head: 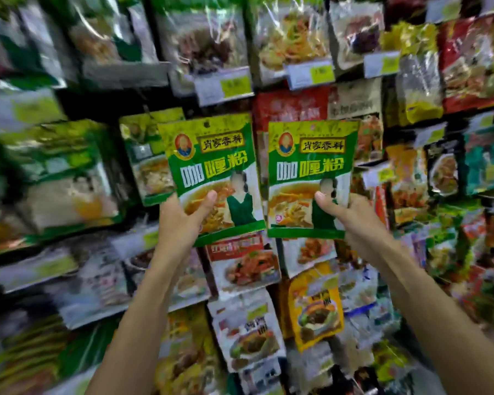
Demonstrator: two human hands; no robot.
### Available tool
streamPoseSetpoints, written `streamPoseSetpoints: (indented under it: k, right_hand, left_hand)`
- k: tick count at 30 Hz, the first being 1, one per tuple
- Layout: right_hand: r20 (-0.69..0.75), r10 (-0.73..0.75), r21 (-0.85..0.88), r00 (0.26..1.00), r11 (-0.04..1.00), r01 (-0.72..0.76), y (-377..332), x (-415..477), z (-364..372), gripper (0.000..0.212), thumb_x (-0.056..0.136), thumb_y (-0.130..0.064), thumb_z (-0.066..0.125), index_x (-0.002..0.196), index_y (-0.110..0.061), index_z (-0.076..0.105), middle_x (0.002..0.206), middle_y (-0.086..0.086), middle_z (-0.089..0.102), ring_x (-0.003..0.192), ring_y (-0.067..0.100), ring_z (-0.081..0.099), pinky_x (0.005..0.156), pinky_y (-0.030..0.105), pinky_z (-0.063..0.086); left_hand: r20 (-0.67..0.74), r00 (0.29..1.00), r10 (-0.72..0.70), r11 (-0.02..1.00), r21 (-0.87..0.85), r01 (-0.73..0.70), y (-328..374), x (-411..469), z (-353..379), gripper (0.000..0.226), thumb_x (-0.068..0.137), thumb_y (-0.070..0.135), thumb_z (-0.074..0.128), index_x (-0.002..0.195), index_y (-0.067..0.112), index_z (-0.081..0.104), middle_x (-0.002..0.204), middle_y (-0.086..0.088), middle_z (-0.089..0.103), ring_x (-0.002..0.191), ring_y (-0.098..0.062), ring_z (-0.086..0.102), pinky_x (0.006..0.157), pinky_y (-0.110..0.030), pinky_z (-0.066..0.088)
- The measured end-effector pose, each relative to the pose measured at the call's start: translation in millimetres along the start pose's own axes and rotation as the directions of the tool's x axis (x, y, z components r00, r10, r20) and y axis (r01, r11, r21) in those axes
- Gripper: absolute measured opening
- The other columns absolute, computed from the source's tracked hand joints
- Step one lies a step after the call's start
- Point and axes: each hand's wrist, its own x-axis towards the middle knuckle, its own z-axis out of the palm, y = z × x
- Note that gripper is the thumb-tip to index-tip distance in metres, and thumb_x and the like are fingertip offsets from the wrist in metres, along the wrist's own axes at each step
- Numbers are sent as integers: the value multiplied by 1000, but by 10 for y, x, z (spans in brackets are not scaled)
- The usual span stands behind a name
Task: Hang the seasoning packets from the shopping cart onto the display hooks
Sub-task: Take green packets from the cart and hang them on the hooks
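Yellow-green price label (311, 74) hung below a noodle packet (290, 35), red-topped packet (241, 262) hung up-left of a yellow packet (315, 306), outer rows were blurred.

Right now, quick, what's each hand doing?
Left hand: grips one flat green plastic seasoning packet by its bottom.
Right hand: grips a second flat green plastic seasoning packet by its bottom.

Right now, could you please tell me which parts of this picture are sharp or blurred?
Head view: the left packet and right packet, with the left hand and right hand gripping them, are sharp; shelf packets smear toward the edges, worst at left; glare streaks the upper bags.
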Motion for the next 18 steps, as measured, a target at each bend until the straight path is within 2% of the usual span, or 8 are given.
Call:
streamPoseSetpoints:
  k: [3, 5, 8, 9, 11, 13, 16, 18]
  right_hand:
    - [51, -37, 32, 998, 999, 35, -211, 214, 495, 26, 72, -51, 72, 89, -31, 74, 96, -7, 75, 96, 5, 67, 82, 45, 49]
    - [95, -65, 55, 993, 997, 60, -301, 333, 806, 15, 72, -47, 73, 77, -32, 75, 82, -10, 74, 81, 0, 68, 75, 37, 49]
    - [133, -95, 58, 987, 994, 88, -343, 518, 1194, 13, 80, -35, 73, 80, -22, 74, 86, -4, 76, 87, 7, 70, 80, 32, 49]
    - [153, -92, 69, 984, 994, 82, -359, 567, 1311, 14, 82, -33, 73, 85, -19, 74, 90, -1, 76, 91, 12, 70, 82, 34, 49]
    - [186, -91, 106, 978, 992, 72, -382, 660, 1511, 24, 84, -29, 72, 92, -7, 73, 91, 8, 75, 93, 20, 70, 82, 35, 47]
    - [214, -97, 113, 972, 991, 73, -411, 739, 1684, 35, 86, -28, 71, 96, 6, 68, 91, 24, 68, 90, 27, 68, 78, 35, 43]
    - [239, -91, 114, 967, 991, 65, -433, 859, 1858, 21, 85, -26, 72, 70, -12, 68, 63, -2, 68, 66, 7, 66, 70, 28, 44]
    - [239, -95, 118, 967, 991, 68, -451, 930, 1939, 25, 84, -28, 73, 65, -16, 63, 55, -13, 63, 57, 1, 62, 62, 22, 43]
  left_hand:
    - [-96, 995, 15, 999, 38, -12, 114, 116, -519, 13, 84, 36, 68, 96, 37, 62, 90, 11, 68, 81, -11, 63, 68, -24, 48]
    - [-161, 985, 55, 995, 96, -40, 184, 138, -817, 8, 84, 39, 67, 84, 38, 59, 79, 4, 64, 68, -9, 57, 56, -18, 41]
    - [-246, 967, 71, 989, 144, -36, 250, 172, -1210, 25, 84, 40, 66, 72, 36, 45, 53, 20, 55, 46, 9, 49, 50, -12, 39]
    - [-248, 967, 52, 990, 142, -17, 265, 186, -1326, 23, 82, 42, 66, 73, 35, 46, 58, 23, 57, 52, 9, 52, 57, -19, 43]
    - [-255, 966, 34, 992, 127, -1, 272, 231, -1528, 18, 75, 47, 66, 78, 36, 52, 79, 14, 64, 73, -12, 60, 71, -33, 46]
    - [-273, 962, 26, 995, 103, 2, 264, 253, -1696, 25, 70, 51, 66, 77, 33, 51, 84, 2, 60, 77, -17, 52, 72, -37, 42]
    - [-299, 954, 30, 995, 95, -1, 252, 278, -1839, 32, 68, 52, 66, 85, 27, 56, 90, -6, 58, 82, -21, 54, 74, -43, 46]
    - [-320, 946, 40, 996, 92, -11, 237, 311, -1878, 28, 73, 46, 67, 86, 23, 56, 86, -4, 61, 79, -21, 57, 70, -38, 47]
